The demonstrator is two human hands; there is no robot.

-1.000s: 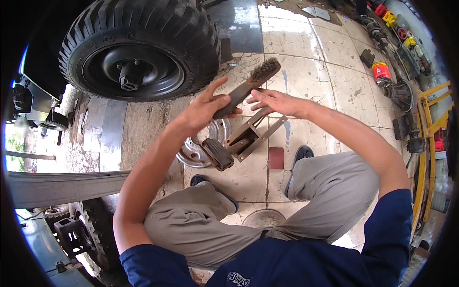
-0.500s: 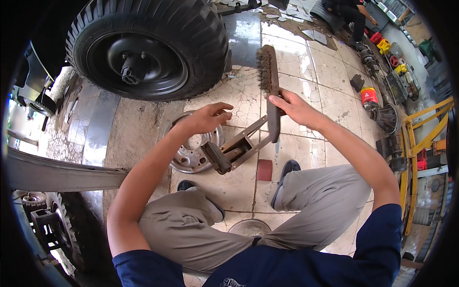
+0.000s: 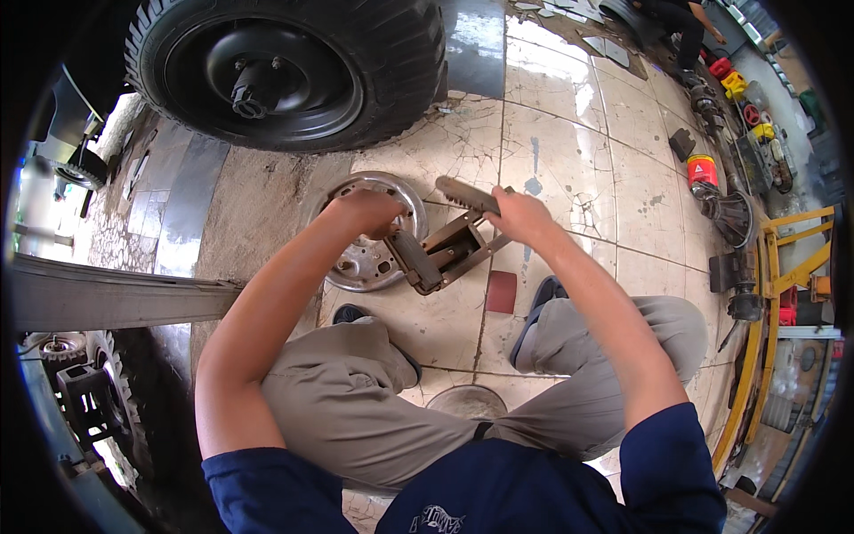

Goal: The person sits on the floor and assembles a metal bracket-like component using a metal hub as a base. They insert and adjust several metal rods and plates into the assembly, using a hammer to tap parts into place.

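My right hand (image 3: 523, 216) is closed round the handle of a wire brush (image 3: 465, 193), which lies nearly level with its head to the left. Under it sits a brown metal bracket (image 3: 458, 247) with a long open frame and a thick block at its near left end. My left hand (image 3: 367, 214) is at that block's upper end, fingers curled down against it; their tips are partly hidden. Behind and below the left hand, a round metal wheel disc (image 3: 351, 271) with holes rests on the tiled floor. A reddish-brown square of sandpaper (image 3: 501, 292) lies right of the bracket.
A large mounted tyre (image 3: 391, 98) stands at the far left. A grey metal beam (image 3: 124, 307) juts in from the left. Along the right are a red can (image 3: 702, 170), machine parts and a yellow frame (image 3: 770, 311). Another person (image 3: 680, 27) is at the far right.
My right hand has lowered the wire brush and tipped it from upright to nearly level above the bracket. My left hand has come down to the bracket, its fingers now curled.
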